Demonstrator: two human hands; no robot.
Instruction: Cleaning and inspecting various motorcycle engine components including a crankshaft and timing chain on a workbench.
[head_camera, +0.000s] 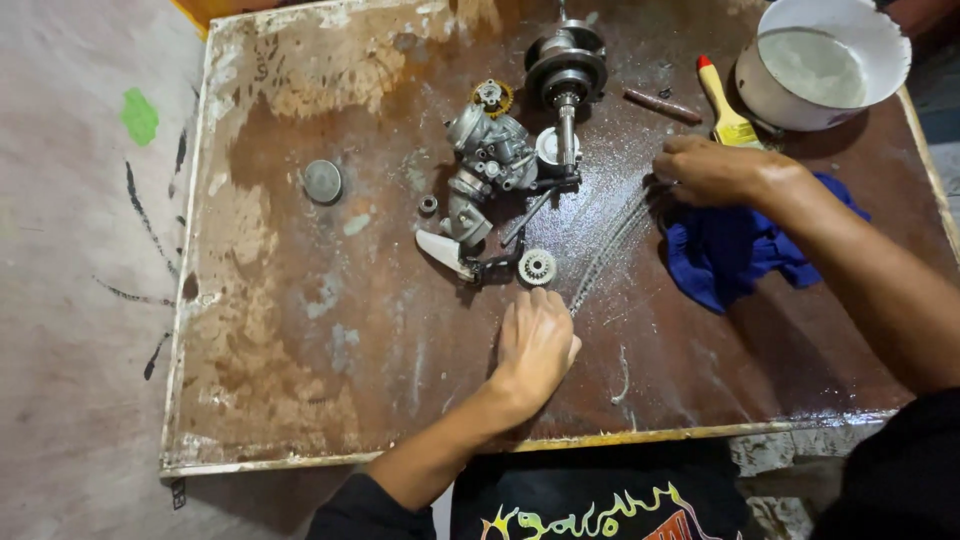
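- On the worn brown board, we see a thin metal chain stretched in a slanted line from near-left to far-right, both of the person's hands at its ends.
- The left hand lies knuckles up at the near end of the chain, fingers curled down onto the board; it seems to pin or pinch that end, though we cannot tell whether the fingers close round it.
- The right hand sits at the far end, fingers bent under and closed, apparently on the chain; the grip itself is hidden from us.
- Just under the right wrist lies a crumpled blue cloth, touching the forearm.
- Left of the chain we find a cluster of grey engine parts, a small toothed gear just far of the left hand, and a crankshaft standing farther back.
- A round metal disc lies alone, well to the left.
- At the far right stand a white bowl and a yellow-handled brush beside it.
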